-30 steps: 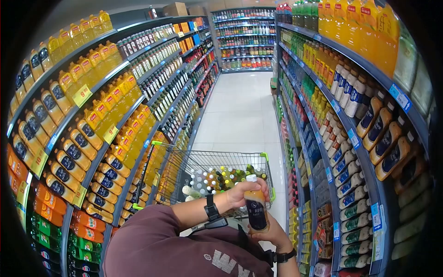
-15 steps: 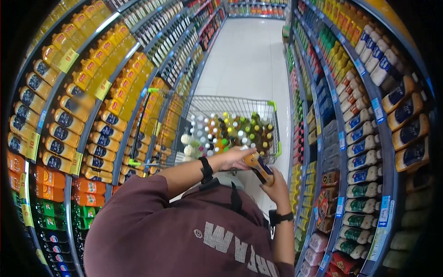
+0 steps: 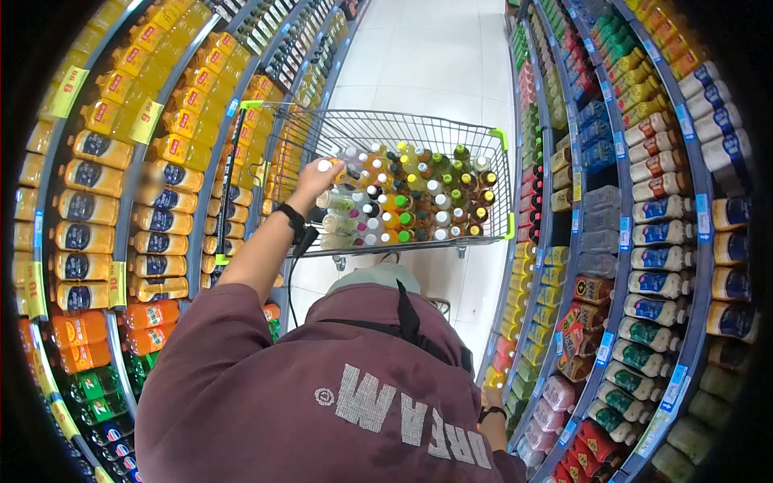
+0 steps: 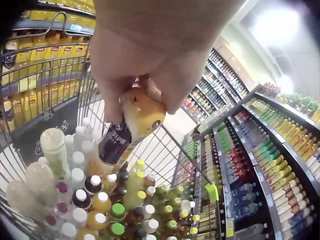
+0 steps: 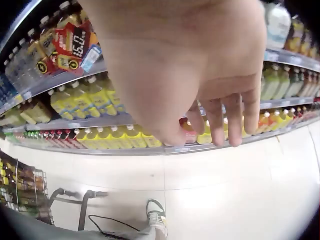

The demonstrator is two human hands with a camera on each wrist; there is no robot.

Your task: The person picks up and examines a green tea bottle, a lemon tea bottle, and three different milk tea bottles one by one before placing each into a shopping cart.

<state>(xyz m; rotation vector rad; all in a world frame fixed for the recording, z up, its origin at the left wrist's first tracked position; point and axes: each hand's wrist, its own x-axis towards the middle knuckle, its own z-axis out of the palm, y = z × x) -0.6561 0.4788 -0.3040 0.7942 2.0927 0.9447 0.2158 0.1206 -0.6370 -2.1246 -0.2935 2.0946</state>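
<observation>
My left hand grips an orange drink bottle with a dark blue label by its neck end. In the left wrist view the bottle tilts with its base down among the bottles at the back left of the shopping cart. Close around it stand bottles with white, yellow, green and black caps. Down at my right side, by the shelf, hangs my right hand, its fingers loosely extended and nothing in them.
Shelves of orange drink bottles line the left side. On the right, shelves hold white bottles with blue labels and yellow packs. Pale floor runs down the aisle. A shoe shows beside the cart.
Both hands held the bottle before; the right has let go and dropped to my side. The left has carried the bottle left and forward into the cart. The head view has tipped downward.
</observation>
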